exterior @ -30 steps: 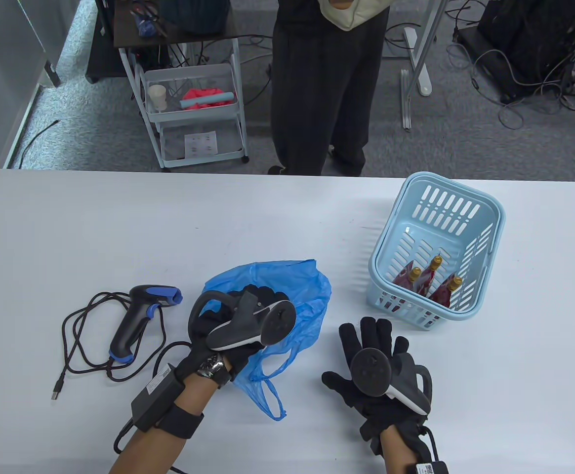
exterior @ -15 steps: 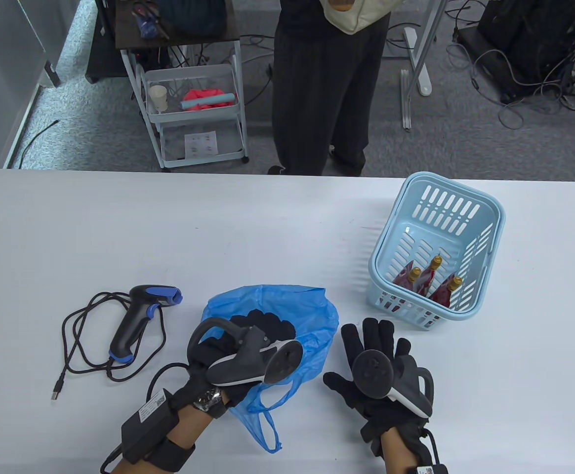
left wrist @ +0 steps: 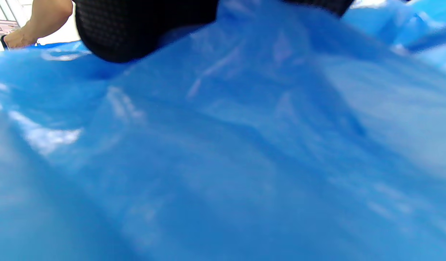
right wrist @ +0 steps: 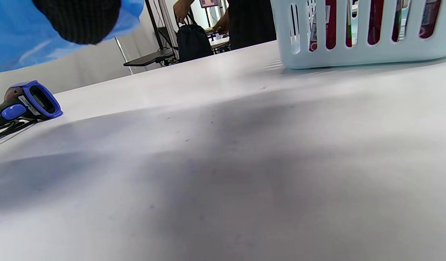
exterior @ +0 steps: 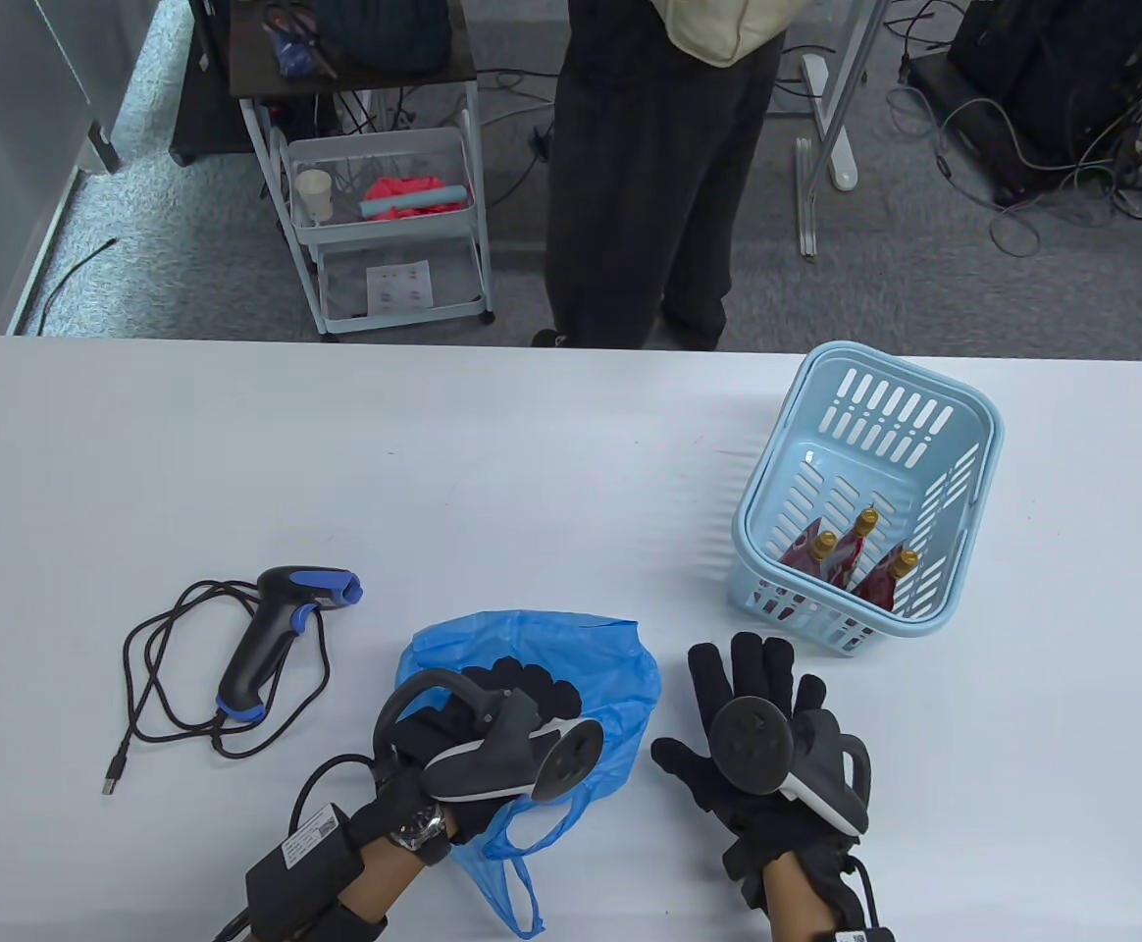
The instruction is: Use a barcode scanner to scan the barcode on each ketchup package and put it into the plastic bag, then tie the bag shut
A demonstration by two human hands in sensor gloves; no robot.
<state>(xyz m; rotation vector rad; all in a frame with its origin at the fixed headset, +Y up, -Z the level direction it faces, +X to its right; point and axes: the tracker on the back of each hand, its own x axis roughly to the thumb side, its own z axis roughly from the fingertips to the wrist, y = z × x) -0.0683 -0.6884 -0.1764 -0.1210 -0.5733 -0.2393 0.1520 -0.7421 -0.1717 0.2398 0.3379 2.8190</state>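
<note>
The blue plastic bag (exterior: pixel 620 667) lies on the white worktop (exterior: pixel 434 471), gripped by the left hand (exterior: pixel 493 726), whose fingers curl into the plastic. The right hand (exterior: pixel 757 736) hovers just right of the bag, fingers spread, holding nothing. Ketchup packages (exterior: pixel 851 559) stand in the basket (exterior: pixel 983 432) beyond it; the barcode scanner (exterior: pixel 277 638) lies left.

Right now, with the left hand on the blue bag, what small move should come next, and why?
Probably the right hand, open and flat on the table, should reach to the basket for a ketchup package. The three packages are still in the basket, the scanner lies untouched, and the left hand is already occupied with the blue bag.
</note>
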